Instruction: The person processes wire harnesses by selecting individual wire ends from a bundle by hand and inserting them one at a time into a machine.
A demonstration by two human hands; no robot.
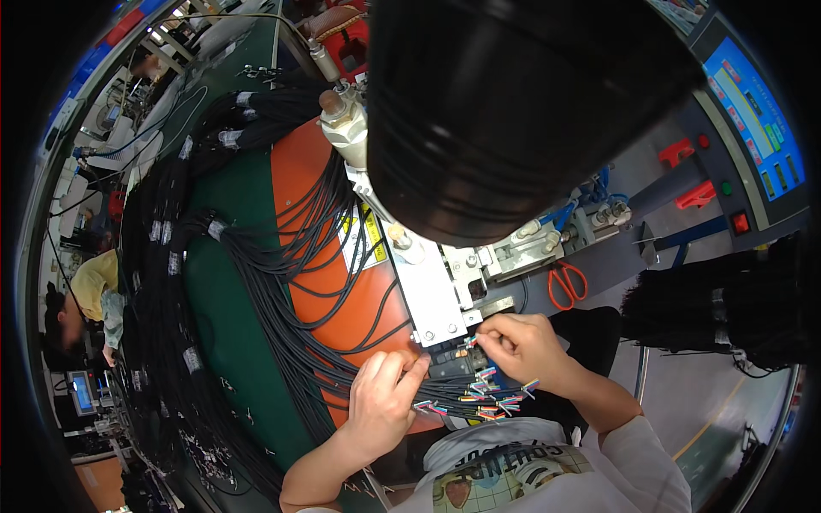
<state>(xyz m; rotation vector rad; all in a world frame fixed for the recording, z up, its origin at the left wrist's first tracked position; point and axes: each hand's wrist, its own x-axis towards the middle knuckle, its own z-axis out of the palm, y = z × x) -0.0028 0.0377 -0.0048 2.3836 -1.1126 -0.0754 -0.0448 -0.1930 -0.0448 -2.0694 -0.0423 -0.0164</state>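
At the front of a machine with a white metal plate [428, 299], my left hand [383, 395] is closed in a pinch on a black cable, mostly hidden by the fingers. My right hand [523, 349] is closed too, thumb and forefinger pinched on small coloured wire ends [471, 341] by the dark block under the plate. Between my hands and my body lies a bundle of black cables [453, 393] whose stripped ends show coloured wires [492, 400]. More black cables [295, 321] fan out to the left across the orange surface [312, 278].
A large black cylinder [513, 111] blocks the upper middle. Long cable bundles [154, 282] lie along the green table [224, 286] at left. Red-handled scissors [567, 285] rest right of the machine. A control screen [757, 120] stands far right, above hanging black cables [701, 308]. Another person [92, 286] bends at far left.
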